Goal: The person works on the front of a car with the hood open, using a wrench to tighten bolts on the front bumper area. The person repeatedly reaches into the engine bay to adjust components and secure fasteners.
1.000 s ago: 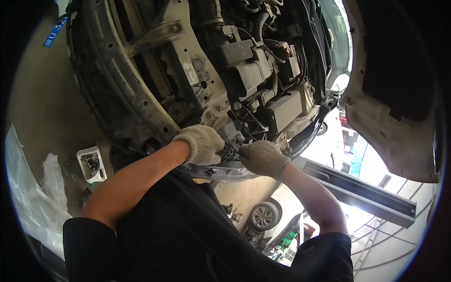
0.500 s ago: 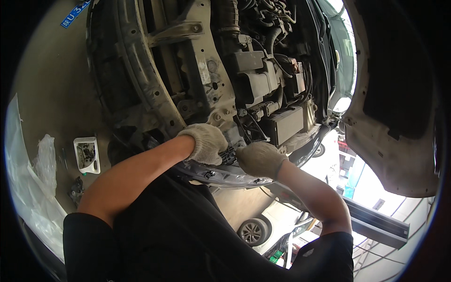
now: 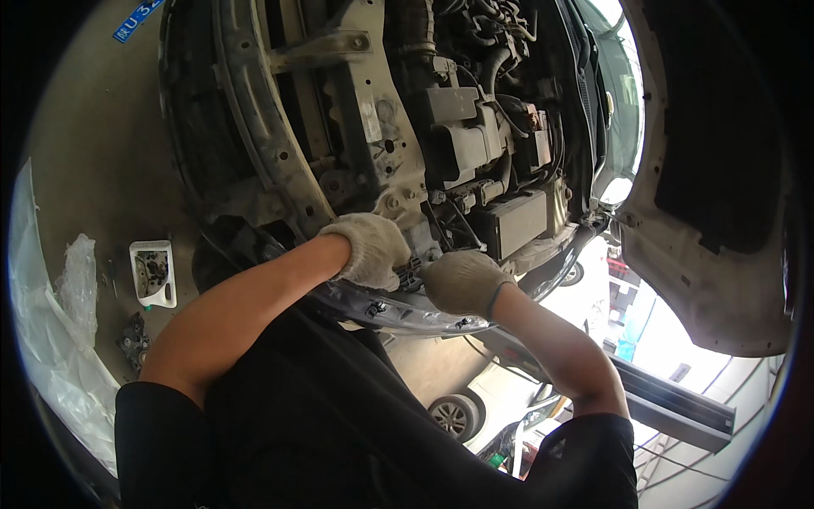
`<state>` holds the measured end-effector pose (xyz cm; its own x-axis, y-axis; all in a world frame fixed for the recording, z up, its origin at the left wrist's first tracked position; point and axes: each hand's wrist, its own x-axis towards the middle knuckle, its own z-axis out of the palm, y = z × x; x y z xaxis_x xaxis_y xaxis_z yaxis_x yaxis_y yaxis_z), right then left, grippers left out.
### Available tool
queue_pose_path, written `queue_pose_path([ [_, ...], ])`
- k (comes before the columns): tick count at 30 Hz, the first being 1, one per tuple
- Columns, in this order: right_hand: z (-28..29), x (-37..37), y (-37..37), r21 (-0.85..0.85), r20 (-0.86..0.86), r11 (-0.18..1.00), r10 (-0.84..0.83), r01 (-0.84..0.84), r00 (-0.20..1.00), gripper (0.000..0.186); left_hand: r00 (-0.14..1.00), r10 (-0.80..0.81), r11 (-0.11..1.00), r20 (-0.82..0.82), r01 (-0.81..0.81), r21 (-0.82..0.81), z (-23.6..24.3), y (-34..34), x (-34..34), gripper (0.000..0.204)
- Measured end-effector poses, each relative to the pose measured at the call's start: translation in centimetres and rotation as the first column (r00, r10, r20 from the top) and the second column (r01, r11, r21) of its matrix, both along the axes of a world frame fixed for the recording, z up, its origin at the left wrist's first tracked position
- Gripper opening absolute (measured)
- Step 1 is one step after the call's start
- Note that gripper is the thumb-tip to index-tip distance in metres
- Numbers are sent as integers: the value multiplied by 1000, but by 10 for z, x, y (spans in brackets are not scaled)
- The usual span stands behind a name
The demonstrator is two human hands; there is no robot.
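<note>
Both hands wear off-white knit work gloves and meet at the near corner of a car's open engine bay. My left hand [image 3: 366,248] is closed around the edge of a black ribbed plastic part [image 3: 411,276]. Close on its right, my right hand [image 3: 465,284] has curled fingers against the same spot; what they pinch is hidden by the glove. A glossy grey curved body edge [image 3: 398,316] with small black clips runs just below both hands. Beyond the fingers lie the bare metal front crossmember [image 3: 398,182] and a boxy grey-black cover [image 3: 519,225].
The raised hood [image 3: 644,254] stands at the right. On the floor at left are a cut-open white jug [image 3: 171,276] with small parts, a dark part [image 3: 132,341] and clear plastic sheeting [image 3: 59,339]. A grey lift arm [image 3: 678,407] and white car [image 3: 487,407] are behind.
My right hand has shifted slightly left and its forearm with it. My left hand has risen a little. The view has tilted slightly; the black part stays between the hands.
</note>
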<state>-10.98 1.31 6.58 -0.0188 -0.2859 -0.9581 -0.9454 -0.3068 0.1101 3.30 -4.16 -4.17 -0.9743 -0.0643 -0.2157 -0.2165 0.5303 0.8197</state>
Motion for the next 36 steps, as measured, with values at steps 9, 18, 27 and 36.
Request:
queue_pose_path([
  [9, 0, 7, 10, -71, -37, 986, 150, -153, 988, 24, 1000, 26, 1000, -17, -26, 18, 1, 0, 3, 33],
  [18, 3, 11, 11, -83, -71, 833, 543, -548, 837, 21, 999, 4, 1000, 37, -4, 5, 2, 1, 1, 33],
  [27, 8, -5, 2, -30, -20, 975, 220, -221, 975, 25, 1000, 16, 1000, 11, -16, 7, 1, 1, 1, 34],
  [36, -5, -6, 7, -69, 9, 972, 225, -223, 974, 15, 999, 38, 999, -24, -39, -29, -4, 4, 1, 39],
])
